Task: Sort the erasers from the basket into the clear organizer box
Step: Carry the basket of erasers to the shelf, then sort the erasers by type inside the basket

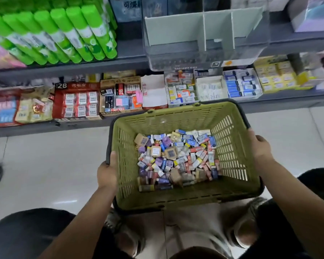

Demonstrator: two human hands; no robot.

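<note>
We grip the green basket (168,116) rim, left hand (107,173) and right hand (258,147) curled; erasers (176,159) look light, loose, pinchable singly.

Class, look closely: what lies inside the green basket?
The basket holds a heap of small wrapped erasers, mostly blue, purple, brown and pink. Lower layers and the floor beneath are covered.

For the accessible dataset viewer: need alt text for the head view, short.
A person's left hand and right hand grip the side rims of a green basket holding a heap of small wrapped erasers. Ahead, on a shelf, stands the clear organizer box, its top compartments looking empty.
</note>
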